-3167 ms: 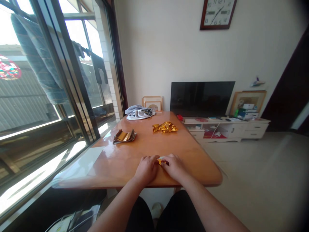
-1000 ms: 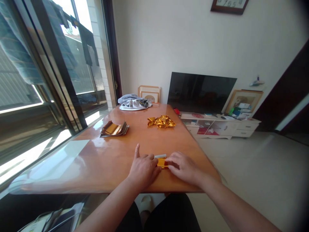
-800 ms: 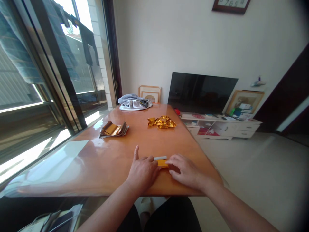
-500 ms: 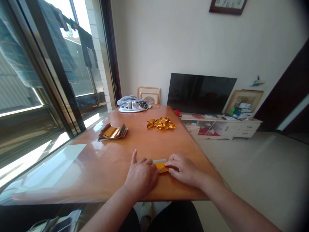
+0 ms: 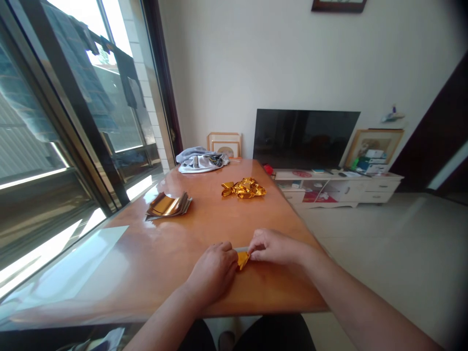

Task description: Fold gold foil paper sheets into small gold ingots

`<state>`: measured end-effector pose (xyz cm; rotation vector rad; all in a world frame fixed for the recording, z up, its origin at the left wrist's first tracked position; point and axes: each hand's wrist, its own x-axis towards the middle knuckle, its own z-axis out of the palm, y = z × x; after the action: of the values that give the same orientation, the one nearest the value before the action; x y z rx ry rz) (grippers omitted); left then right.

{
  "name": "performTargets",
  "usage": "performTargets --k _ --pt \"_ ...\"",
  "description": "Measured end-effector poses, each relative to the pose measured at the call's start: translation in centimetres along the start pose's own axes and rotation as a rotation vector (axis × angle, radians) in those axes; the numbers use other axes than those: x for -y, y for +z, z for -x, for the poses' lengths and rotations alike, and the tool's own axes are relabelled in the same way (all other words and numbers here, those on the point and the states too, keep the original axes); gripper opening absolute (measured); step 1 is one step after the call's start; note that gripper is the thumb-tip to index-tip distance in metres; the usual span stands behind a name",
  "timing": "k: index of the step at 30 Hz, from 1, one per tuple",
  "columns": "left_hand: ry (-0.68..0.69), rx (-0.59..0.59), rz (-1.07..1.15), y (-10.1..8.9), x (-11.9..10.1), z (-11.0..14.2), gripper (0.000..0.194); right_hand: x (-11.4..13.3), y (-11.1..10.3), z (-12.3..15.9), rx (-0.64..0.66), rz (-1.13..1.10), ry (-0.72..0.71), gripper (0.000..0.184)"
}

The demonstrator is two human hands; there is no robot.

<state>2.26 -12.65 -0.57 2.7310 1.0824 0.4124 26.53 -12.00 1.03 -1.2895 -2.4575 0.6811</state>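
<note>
Between my two hands, close to the table's near edge, lies a small gold foil paper [image 5: 242,259], partly folded, with a pale strip along its far side. My left hand [image 5: 216,267] is closed over the paper's left end; its fingertips are curled and partly hidden. My right hand [image 5: 268,246] pinches the right corner between thumb and fingers. Farther off to the left sits a stack of shiny gold foil sheets [image 5: 168,204]. A heap of folded gold foil pieces [image 5: 244,188] rests beyond my hands.
The long wooden table [image 5: 204,222] runs away from me beside a glass sliding door. At its far end lie bundled clothes [image 5: 202,161]. A television [image 5: 305,139] stands past the table on a white cabinet [image 5: 347,187]. A pale sheet [image 5: 84,261] covers the near left.
The right end of the gold paper now slants to a point. My left index finger, raised before, has come down beside the others. The view has shifted slightly.
</note>
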Motion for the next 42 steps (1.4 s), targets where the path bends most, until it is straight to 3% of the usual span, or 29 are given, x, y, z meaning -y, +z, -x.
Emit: performTargets --k 5,10,16,21,33,42 --pt "0.011 -0.01 0.009 0.2 0.1 0.3 0.023 -1.6 0.7 -1.4 0.04 -0.125 0.069 0.02" --pt "0.021 -0.069 -0.044 0.7 0.1 0.8 0.016 -2.7 1.8 -1.7 -0.036 -0.194 0.105 0.022" --pt "0.077 -0.058 -0.054 0.9 0.3 1.1 0.025 -2.5 1.7 -1.5 -0.044 -0.164 0.157 0.022" --pt "0.014 -0.037 0.017 0.9 0.6 1.1 0.016 -2.2 1.4 -1.4 -0.047 -0.159 0.149 0.027" --pt "0.154 0.064 0.06 -0.8 0.2 1.5 0.026 -2.4 1.1 -1.0 0.005 -0.225 0.053 0.019" --pt "0.194 0.087 0.019 -0.8 0.5 1.6 0.028 -2.5 1.0 -1.1 0.024 -0.317 0.031 0.019"
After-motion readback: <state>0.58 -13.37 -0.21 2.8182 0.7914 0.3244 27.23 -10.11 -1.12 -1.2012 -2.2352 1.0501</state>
